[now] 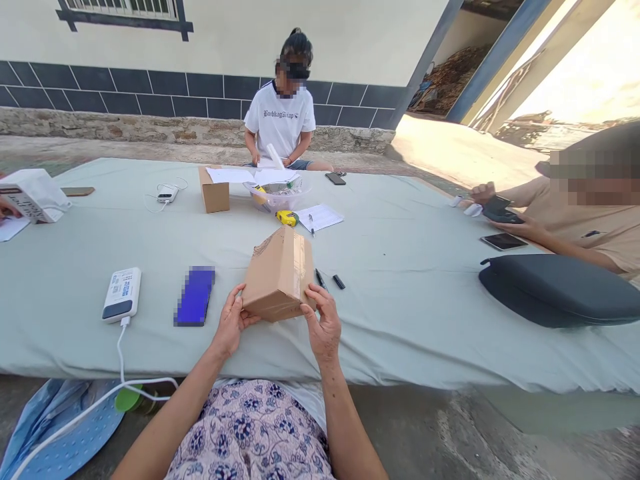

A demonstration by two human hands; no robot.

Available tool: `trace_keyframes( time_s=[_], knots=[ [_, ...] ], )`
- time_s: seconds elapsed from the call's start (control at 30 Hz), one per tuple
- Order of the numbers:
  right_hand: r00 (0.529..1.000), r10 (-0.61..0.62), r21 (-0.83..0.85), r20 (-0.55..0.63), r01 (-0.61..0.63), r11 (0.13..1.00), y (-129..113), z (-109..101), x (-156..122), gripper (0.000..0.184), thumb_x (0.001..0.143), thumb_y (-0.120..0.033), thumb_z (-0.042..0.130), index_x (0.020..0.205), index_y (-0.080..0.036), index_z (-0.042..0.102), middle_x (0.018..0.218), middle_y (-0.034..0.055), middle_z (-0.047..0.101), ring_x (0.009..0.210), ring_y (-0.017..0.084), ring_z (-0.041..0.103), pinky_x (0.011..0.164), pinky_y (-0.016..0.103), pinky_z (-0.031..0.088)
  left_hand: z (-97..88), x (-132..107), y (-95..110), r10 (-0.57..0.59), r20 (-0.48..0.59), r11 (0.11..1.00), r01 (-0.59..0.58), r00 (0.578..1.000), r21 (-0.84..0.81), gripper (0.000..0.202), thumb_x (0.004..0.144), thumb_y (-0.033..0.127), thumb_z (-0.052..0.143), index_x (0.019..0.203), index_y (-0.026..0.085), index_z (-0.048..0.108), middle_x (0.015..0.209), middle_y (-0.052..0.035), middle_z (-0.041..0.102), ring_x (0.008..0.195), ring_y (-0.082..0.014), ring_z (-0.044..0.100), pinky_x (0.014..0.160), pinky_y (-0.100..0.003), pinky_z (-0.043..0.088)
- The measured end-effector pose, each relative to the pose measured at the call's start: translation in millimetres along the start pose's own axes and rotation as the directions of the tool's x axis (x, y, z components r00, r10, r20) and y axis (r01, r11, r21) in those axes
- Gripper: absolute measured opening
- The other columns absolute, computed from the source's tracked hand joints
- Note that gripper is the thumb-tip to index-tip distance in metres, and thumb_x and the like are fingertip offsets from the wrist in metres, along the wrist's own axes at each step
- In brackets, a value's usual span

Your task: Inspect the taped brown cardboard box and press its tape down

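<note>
Outdoors at desk (400, 300): gripping tilted box (280, 273) with fingers of left hand (231, 327) and right hand (323, 328); best supporting near corners evenly.

**Open yard beside a house, used as a makeshift packing spot**

- Outdoors: hard sun, and bare concrete ground (450, 427) under the work surface.
- Plastered house wall (225, 40) behind, with a dark tile band (125, 83), a rough stone ledge (125, 127) and a barred window (125, 10).
- Right rear: slanted blue posts (500, 53) and a shed opening with a woodpile (450, 77).
- No proper bench, just a low, wide platform under pale green cloth (400, 300). People sit around it at ground level, one across (280, 120) and one at right (590, 220).
- Parcel gear on the cloth: a taped box (280, 273), a second box (214, 193), tape measure (287, 217), papers (320, 217) and a pen (321, 279).
- Also a power bank (122, 294) and a phone (503, 241).
</note>
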State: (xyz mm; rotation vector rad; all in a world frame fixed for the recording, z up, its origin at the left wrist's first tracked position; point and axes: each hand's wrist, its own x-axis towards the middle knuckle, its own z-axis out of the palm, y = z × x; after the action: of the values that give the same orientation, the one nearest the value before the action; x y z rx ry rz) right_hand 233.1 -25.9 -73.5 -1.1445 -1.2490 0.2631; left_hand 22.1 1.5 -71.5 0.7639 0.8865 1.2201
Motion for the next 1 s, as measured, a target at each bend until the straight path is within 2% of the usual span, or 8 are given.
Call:
trace_keyframes(
  time_s=[0.1,0.33,0.53,0.77,0.9,1.0],
  knots=[
    [0.998,-0.059,0.008,0.026,0.059,0.998,-3,-1,2,0.022,0.096,-0.034,0.063,0.113,-0.027,0.075,0.129,0.0100,0.071,0.125,0.025,0.064,0.107,0.048,0.052,0.1,0,-3,-0.057,0.016,0.998,0.058,0.998,-0.014,0.074,0.075,0.059,0.078,0.135,0.024,0.050,0.097,-0.0029,0.066,0.078,-0.0149,0.068,0.076,-0.034,0.063],
    [0.986,-0.126,0.087,0.113,0.116,0.989,-5,8,1,0.027,0.102,-0.027,0.053,0.118,-0.029,0.075,0.137,0.0077,0.068,0.137,0.022,0.058,0.115,0.045,0.049,-2.6,4,-5,-0.020,-0.127,0.999,0.024,0.992,0.034,0.058,0.079,0.048,0.076,0.125,0.018,0.058,0.087,-0.0023,0.065,0.073,-0.0126,0.064,0.070,-0.031,0.063],
    [0.986,-0.107,0.110,0.126,0.093,0.990,-2,6,1,0.027,0.101,-0.027,0.054,0.119,-0.030,0.075,0.137,0.0068,0.069,0.139,0.022,0.057,0.117,0.045,0.047,-3.4,4,-5,-0.027,-0.120,0.999,0.031,0.992,0.032,0.057,0.079,0.046,0.076,0.126,0.017,0.058,0.087,-0.0029,0.066,0.073,-0.0132,0.065,0.068,-0.031,0.064],
    [0.995,-0.056,0.179,0.083,0.040,0.983,-1,7,6,0.026,0.099,-0.030,0.057,0.118,-0.030,0.075,0.136,0.0074,0.070,0.137,0.023,0.059,0.117,0.049,0.047,-6.3,0,-3,0.031,-0.050,0.999,-0.029,0.998,0.040,0.067,0.074,0.056,0.081,0.126,0.018,0.060,0.102,-0.0064,0.067,0.084,-0.0166,0.067,0.070,-0.032,0.064],
    [0.999,-0.021,0.220,0.039,0.012,0.975,-9,12,13,0.024,0.098,-0.033,0.060,0.114,-0.028,0.076,0.134,0.0088,0.071,0.134,0.024,0.061,0.115,0.049,0.048,-9.9,0,-5,0.085,-0.027,0.996,-0.085,0.996,0.011,0.068,0.070,0.053,0.086,0.125,0.020,0.063,0.095,-0.0028,0.065,0.086,-0.0168,0.067,0.072,-0.031,0.063],
    [1.000,0.028,0.246,-0.003,-0.026,0.969,-16,14,17,0.023,0.096,-0.037,0.062,0.110,-0.026,0.076,0.129,0.0101,0.073,0.131,0.025,0.063,0.109,0.048,0.053,-10.7,0,-7,0.096,-0.038,0.995,-0.095,0.995,0.005,0.071,0.065,0.050,0.089,0.125,0.020,0.065,0.094,-0.0022,0.064,0.085,-0.0169,0.068,0.072,-0.030,0.063]
  ],
)
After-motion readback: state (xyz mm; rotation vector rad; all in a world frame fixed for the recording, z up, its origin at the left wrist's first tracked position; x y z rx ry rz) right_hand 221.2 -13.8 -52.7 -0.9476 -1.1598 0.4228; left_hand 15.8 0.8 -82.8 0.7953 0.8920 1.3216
